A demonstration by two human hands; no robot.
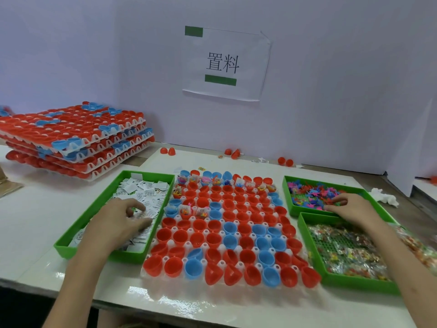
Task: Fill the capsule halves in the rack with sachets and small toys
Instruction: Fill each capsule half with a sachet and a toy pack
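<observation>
Sachets (146, 192) sit under left hand (118, 221), toys (307, 192) under right hand (352, 208) (cannot tell either grip's hold).

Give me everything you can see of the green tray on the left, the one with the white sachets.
The green tray is shallow, rectangular, plastic by its look, lying flat on the white table close beside the rack. Loose white printed sachets cover its floor. The left hand reaches over its near wall, fingers curled among the sachets; whether it pinches one is unclear.
</observation>
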